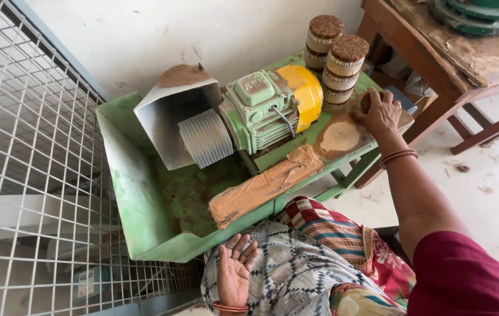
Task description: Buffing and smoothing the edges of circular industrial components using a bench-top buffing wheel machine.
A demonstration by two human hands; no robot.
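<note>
A green metal bench (144,193) with raised side walls carries the items. Mounted on it is a green electric motor (258,111) with a yellow end cover (305,88) and a ribbed grey drum (205,138), beside a sheet-metal hopper (167,120). Two stacks of brown discs (336,61) stand at the far end. A tape-wrapped pad (264,186) lies along the front edge. Brown dust coats the surface.

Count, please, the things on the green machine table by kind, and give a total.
Stacks of round discs: 2
Green motor with yellow cap: 1
Ribbed grey roller: 1
Tape-wrapped block: 1
Disc under the right hand: 1
Total: 6
</note>
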